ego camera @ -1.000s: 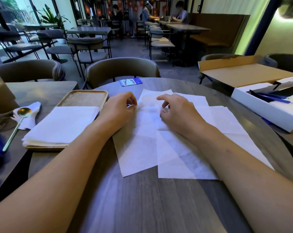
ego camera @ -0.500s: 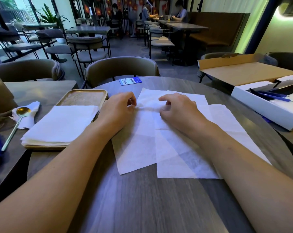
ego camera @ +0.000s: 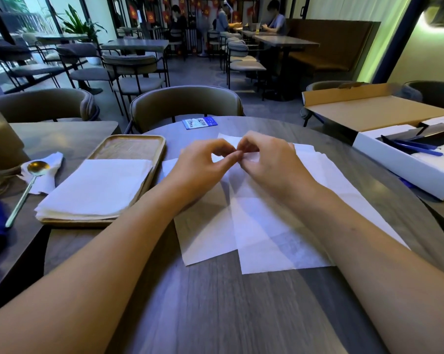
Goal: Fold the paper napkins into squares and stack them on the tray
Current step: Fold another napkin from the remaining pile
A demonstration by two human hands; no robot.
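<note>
Several unfolded white paper napkins (ego camera: 261, 226) lie overlapping on the round grey table (ego camera: 216, 315). My left hand (ego camera: 200, 164) and my right hand (ego camera: 272, 162) meet over their far edge, fingertips pinched together on the top napkin's edge near the middle. To the left a wooden tray (ego camera: 129, 146) holds a stack of folded napkins (ego camera: 98, 187) at its near end.
A gold spoon (ego camera: 27, 185) rests on a crumpled napkin left of the tray. A blue card (ego camera: 199, 122) lies at the table's far edge. An open white box (ego camera: 404, 154) with blue pens sits at the right. Chairs stand behind the table.
Both hands were resting flat and apart on the napkins; they have now come together and pinched the far edge of the top napkin.
</note>
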